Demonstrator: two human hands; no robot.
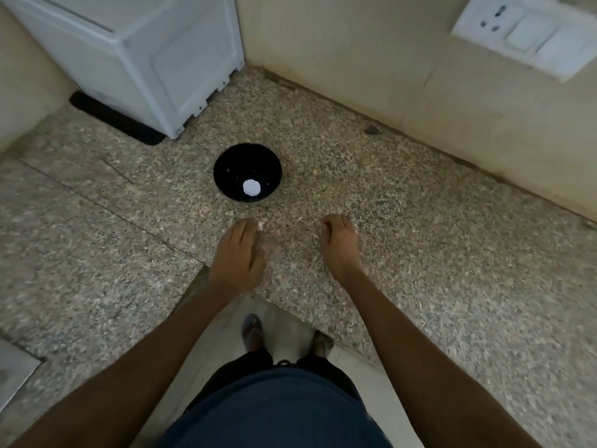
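Note:
A black bowl (pixel 248 172) stands on the speckled granite counter (pixel 420 253), and one round white piece (pixel 251 187) lies inside it near the front rim. My left hand (pixel 239 253) hovers just in front of the bowl, blurred, and its fingertips pinch a small white piece (pixel 260 225). Level with it and to the right, my right hand (pixel 340 244) hangs over the counter. Its fingers are loosely curled and nothing shows in them.
A white appliance (pixel 145 59) stands at the back left on a black mat (pixel 113 119). Beige walls close the corner, and a switch and socket plate (pixel 529 37) sits on the right one. The counter wraps around my body; my feet (pixel 253 331) show below on the floor.

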